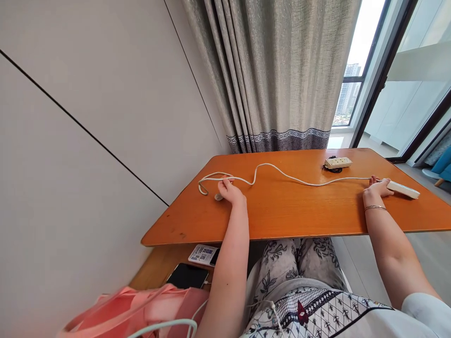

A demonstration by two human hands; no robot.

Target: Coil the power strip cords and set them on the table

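Observation:
A long white power strip (403, 189) lies at the right side of the orange-brown table, and my right hand (378, 187) grips its near end where the cord comes out. From there the white cord (299, 180) runs across the tabletop in loose waves to the left. My left hand (229, 190) has its fingers closed on the cord near a loop on the left side. A pale plug (219, 197) rests on the table just under that hand, partly hidden by it.
Farther back stands a second, shorter power strip (338, 162) with a bundled black cord (333, 169). Below the table (282, 216) at left are a dark phone (187, 275), a white printed box (202, 254) and a pink bag (151, 305). Wall and curtain (282, 70) border the table.

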